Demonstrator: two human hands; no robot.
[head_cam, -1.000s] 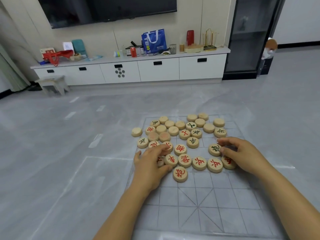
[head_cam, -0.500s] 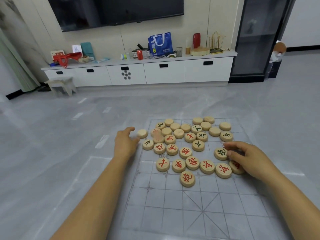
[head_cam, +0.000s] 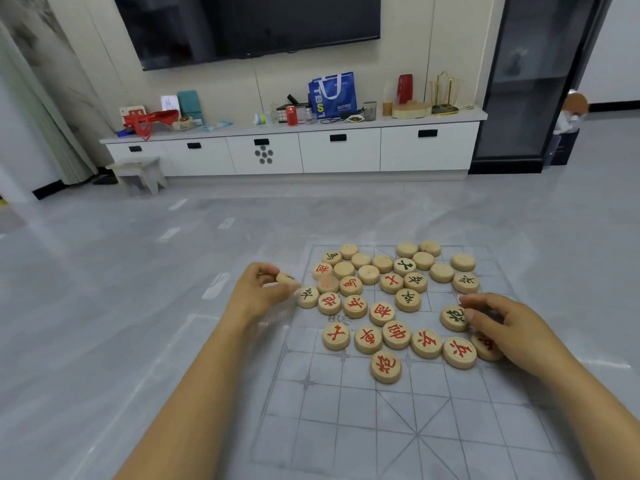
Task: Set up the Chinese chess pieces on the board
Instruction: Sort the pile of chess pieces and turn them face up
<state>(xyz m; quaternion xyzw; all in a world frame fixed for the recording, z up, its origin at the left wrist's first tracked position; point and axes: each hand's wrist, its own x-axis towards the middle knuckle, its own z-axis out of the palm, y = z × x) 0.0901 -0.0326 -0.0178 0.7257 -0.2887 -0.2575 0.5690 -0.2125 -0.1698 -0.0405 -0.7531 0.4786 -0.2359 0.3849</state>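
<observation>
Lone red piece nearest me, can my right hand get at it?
Probably yes: the lone red piece lies by itself on the board, nothing on top, and the right hand rests nearby with open squares between.

Grey floor [head_cam: 138, 306] under clear board [head_cam: 346, 427].

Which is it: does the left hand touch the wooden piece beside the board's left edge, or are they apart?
Touching. The head view shows the left hand pinching the piece between thumb and fingertips, just off the board.
</observation>
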